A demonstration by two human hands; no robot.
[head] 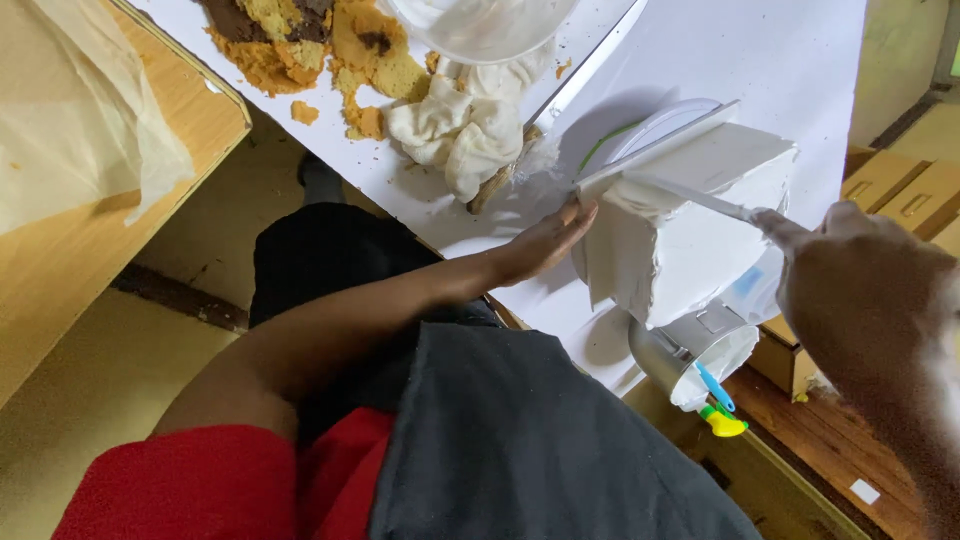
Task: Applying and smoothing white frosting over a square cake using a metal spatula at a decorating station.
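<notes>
Left arm: bare below a red sleeve, reaching from the lower left up and to the right, nearly straight at the elbow.
Left hand (540, 243): palm down and flat, wrist level, held low.
Left fingers (578, 213): stretched out together, tips pointing up and right, not curled.
Right arm: enters from the lower right edge, close to the camera and blurred, only the wrist and forearm showing.
Right hand (850, 265): back facing the camera, closed in a grip.
Right fingers (780, 228): bunched and pointing left, pinched together at the tips.
</notes>
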